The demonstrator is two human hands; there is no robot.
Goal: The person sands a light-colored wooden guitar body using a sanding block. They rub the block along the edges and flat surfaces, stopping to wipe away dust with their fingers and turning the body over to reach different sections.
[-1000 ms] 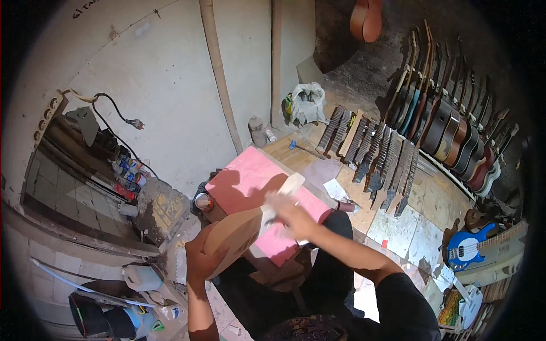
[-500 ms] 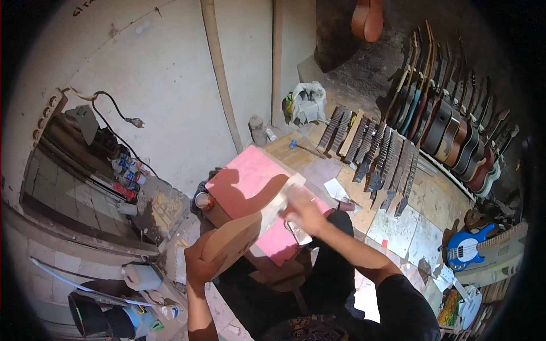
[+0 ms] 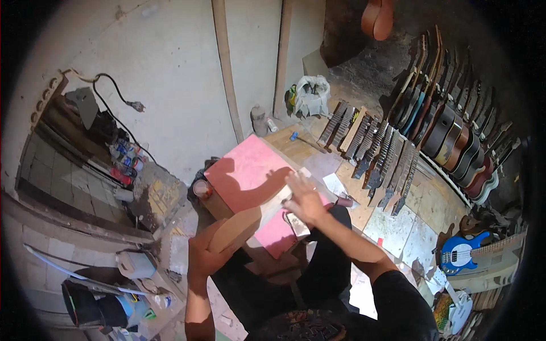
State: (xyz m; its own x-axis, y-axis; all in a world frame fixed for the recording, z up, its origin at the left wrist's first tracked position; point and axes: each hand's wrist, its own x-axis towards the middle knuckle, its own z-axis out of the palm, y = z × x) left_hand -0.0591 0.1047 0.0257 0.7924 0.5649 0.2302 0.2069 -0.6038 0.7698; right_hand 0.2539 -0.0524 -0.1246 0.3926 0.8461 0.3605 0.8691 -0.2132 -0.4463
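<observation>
A bare, pale wooden piece with a curved edge (image 3: 236, 228), looking like an unfinished guitar body, is tilted over a pink-topped work surface (image 3: 244, 165). My left hand (image 3: 206, 256) is wrapped round its near lower end. At the far upper end my right hand (image 3: 305, 200) lies on the wood with its fingers stretched out. Whether anything thin is under those fingers cannot be seen. Just below my right hand, a small pale block (image 3: 297, 225) sits on the pink surface.
A small jar (image 3: 201, 188) stands at the pink surface's left edge. Several guitar necks (image 3: 372, 150) lie in a row on the floor, with a rack of guitars (image 3: 449, 133) behind. A blue bass guitar (image 3: 459, 253) is at right; a white jug (image 3: 136, 264) at left.
My right hand has shifted slightly on the wood, its fingers now plainly outstretched instead of blurred. The wooden piece is tilted a little differently, and the whole view has shifted slightly.
</observation>
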